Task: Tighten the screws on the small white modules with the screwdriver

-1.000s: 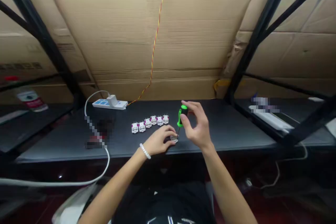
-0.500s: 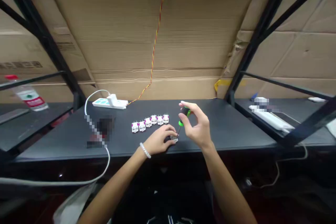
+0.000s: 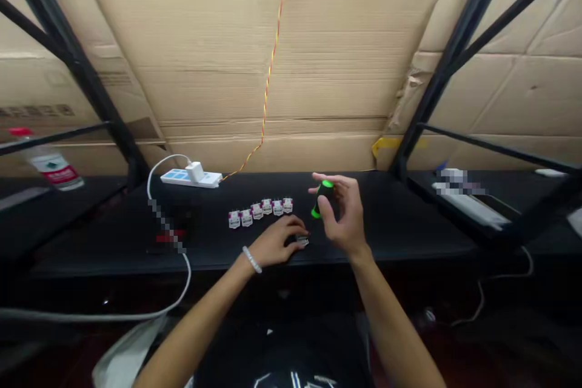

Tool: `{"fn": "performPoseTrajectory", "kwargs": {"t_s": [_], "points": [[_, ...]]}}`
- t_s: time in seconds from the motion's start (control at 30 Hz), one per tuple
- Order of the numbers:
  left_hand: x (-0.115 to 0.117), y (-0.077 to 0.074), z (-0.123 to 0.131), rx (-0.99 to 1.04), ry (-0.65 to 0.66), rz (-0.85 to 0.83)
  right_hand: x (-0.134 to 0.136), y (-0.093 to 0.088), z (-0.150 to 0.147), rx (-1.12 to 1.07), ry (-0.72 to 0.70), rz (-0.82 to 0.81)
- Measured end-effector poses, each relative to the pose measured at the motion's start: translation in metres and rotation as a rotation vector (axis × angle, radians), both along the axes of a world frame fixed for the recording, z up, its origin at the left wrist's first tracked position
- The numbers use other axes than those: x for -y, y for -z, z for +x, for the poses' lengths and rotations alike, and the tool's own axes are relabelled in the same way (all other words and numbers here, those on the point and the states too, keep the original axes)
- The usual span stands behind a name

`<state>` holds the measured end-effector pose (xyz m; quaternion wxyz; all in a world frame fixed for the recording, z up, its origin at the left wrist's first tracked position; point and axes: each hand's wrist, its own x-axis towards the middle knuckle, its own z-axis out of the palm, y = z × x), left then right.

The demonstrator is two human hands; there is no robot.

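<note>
My left hand (image 3: 278, 241) rests at the table's front edge, its fingers and thumb closed on a small white part (image 3: 303, 241), partly hidden by the fingers. Just to the right, my right hand (image 3: 343, 215) holds a screwdriver (image 3: 324, 199) by its black and green handle between thumb and fingers. The dark shaft is hard to make out against the tabletop. Behind my left hand, several small white and purple parts (image 3: 257, 211) stand in a slightly curved row.
A white power strip (image 3: 179, 177) with a plug lies at the back left of the black table (image 3: 409, 218). Its white cable (image 3: 188, 273) runs down the left side. Black metal posts stand on both sides. A bottle (image 3: 59, 171) is far left.
The screwdriver handle has turned in my right hand, and its fingers have shifted around it. My left hand keeps its place on the small part. The picture has become brighter over the cardboard.
</note>
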<state>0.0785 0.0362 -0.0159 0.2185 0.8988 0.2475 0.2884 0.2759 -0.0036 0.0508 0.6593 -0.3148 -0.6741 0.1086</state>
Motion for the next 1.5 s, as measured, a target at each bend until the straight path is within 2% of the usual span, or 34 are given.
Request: {"fn": "performPoseTrajectory", "kwargs": {"t_s": [0.2, 0.37, 0.43, 0.63, 0.8, 0.97, 1.03, 1.17, 1.23, 1.37, 1.43, 1.5], "points": [[0.000, 0.000, 0.000, 0.008, 0.001, -0.006, -0.002, 0.001, 0.003, 0.036, 0.031, -0.001], [-0.001, 0.001, 0.000, 0.004, -0.002, 0.001, -0.002, -0.004, -0.001, 0.116, 0.214, 0.107], [0.000, 0.001, 0.000, 0.004, -0.002, -0.001, -0.002, -0.005, -0.001, 0.124, 0.245, 0.114], [0.000, 0.000, 0.000, -0.006, 0.002, 0.000, 0.000, -0.004, 0.002, 0.138, 0.097, 0.048], [-0.001, 0.000, 0.000, 0.000, 0.007, -0.011, 0.000, -0.006, 0.000, 0.133, 0.253, 0.098], [0.000, -0.001, 0.000, -0.006, 0.010, -0.015, 0.000, -0.006, 0.005, 0.122, 0.070, 0.005], [0.000, 0.000, 0.000, -0.001, 0.013, -0.013, 0.000, -0.006, 0.006, 0.120, 0.101, 0.023], [-0.001, 0.001, -0.001, 0.003, 0.011, -0.014, -0.001, -0.008, 0.006, 0.140, 0.250, 0.053], [-0.001, 0.001, -0.001, -0.003, 0.011, -0.016, -0.002, -0.007, 0.007, 0.136, 0.205, 0.022], [0.000, 0.000, 0.000, -0.010, 0.011, -0.016, -0.001, -0.006, 0.011, 0.107, 0.014, -0.037], [-0.001, 0.000, 0.000, -0.006, 0.009, -0.014, 0.000, -0.008, 0.011, 0.134, 0.054, 0.002], [-0.001, -0.001, -0.001, -0.002, 0.012, -0.007, 0.001, -0.010, 0.010, 0.171, 0.154, 0.058]]}}
